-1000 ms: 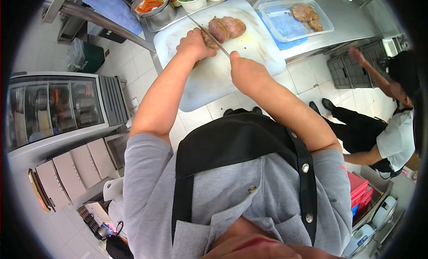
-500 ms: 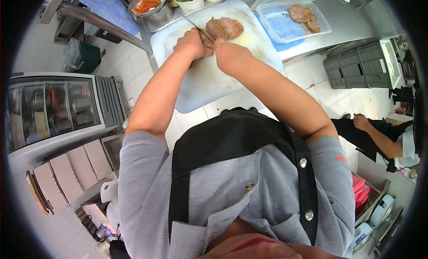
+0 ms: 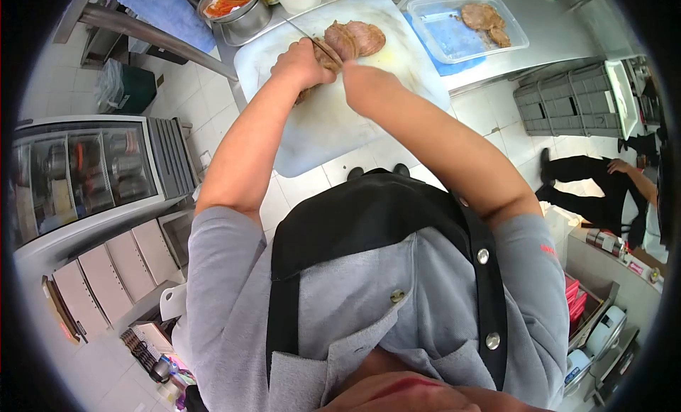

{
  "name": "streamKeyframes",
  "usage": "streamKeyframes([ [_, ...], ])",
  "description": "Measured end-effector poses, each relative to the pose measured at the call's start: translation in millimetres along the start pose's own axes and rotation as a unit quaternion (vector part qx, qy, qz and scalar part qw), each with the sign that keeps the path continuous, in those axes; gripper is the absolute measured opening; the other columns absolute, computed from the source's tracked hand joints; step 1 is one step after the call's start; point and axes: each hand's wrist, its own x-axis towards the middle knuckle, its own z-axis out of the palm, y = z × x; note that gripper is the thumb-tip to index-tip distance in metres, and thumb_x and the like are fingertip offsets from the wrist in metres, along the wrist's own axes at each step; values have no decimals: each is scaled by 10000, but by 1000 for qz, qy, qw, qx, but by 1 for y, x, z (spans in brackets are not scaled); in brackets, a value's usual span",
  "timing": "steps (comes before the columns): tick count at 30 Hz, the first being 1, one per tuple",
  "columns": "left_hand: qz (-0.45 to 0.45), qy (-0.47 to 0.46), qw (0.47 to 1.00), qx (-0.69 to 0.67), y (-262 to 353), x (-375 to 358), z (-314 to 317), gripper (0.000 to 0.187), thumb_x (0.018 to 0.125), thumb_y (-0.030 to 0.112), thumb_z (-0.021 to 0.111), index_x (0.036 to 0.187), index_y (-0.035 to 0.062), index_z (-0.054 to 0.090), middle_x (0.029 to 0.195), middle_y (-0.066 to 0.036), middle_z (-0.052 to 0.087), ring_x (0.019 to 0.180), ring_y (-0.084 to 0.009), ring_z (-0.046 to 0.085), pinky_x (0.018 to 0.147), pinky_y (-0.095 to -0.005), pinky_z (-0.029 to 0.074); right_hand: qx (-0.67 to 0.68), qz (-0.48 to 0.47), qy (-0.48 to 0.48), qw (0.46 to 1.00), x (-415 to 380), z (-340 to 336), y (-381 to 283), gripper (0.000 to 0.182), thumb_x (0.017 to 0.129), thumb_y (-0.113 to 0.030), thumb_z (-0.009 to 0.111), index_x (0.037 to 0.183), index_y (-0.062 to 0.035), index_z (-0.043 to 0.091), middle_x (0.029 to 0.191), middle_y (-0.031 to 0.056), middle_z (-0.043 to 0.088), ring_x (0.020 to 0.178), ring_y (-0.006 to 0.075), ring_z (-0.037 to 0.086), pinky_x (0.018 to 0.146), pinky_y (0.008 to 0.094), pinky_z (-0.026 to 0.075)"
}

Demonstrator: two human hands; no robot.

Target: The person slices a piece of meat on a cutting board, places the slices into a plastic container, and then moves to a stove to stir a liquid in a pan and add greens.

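Meat (image 3: 325, 57) lies under the left hand (image 3: 301, 63), whose bent fingers grip it upon the white board (image 3: 340, 132). Just beside them runs the knife (image 3: 296, 28) (its cutting depth, one cannot tell). Meat slices (image 3: 363, 37) lie beyond, between both hands. The right hand (image 3: 370, 87) is clenched around the hidden handle. Farther right of it, a clear container (image 3: 441, 43) holds brown pieces (image 3: 481, 19).

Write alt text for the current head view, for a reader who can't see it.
A person's right hand holds a knife against a piece of meat that the left hand steadies on a white cutting board. A clear container with more meat sits to the right.
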Motion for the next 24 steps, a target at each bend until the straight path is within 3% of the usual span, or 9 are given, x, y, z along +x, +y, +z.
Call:
streamKeyframes([
  [4,8,-12,1000,-10,0,0,-3,828,562,400,791,1229,26,475,1225,-141,572,1116,-289,582,916,-365,495,5,3,11,1000,3,2,-1,201,867,-56,481,1048,26,513,974,212,667,921,339,663,764,425,524],
  [7,28,-25,998,-42,-1,-4,-7,824,574,381,788,1200,-48,468,1189,-225,568,1094,-312,583,939,-357,458,-17,-10,11,1000,-25,3,7,205,864,-53,482,1052,25,509,972,210,667,917,332,664,765,424,523],
  [10,31,-17,998,-44,-2,0,-4,818,567,375,791,1189,-50,472,1169,-225,577,1083,-313,587,927,-359,464,-32,21,-43,998,-58,-2,13,208,865,-51,476,1056,27,503,971,211,667,913,329,664,766,424,522],
  [19,11,10,1000,6,0,4,2,848,544,395,785,1240,26,472,1196,-137,585,1088,-290,595,900,-376,504,-2,10,2,1000,16,15,5,184,882,-56,452,1030,20,529,1000,207,667,941,334,659,777,419,525],
  [24,10,-15,1000,-15,-1,4,-5,842,540,392,791,1231,24,478,1188,-139,595,1071,-294,605,894,-365,507,-15,18,-21,1000,-10,9,8,217,870,-54,480,1072,19,508,994,210,667,937,336,661,781,419,525],
])
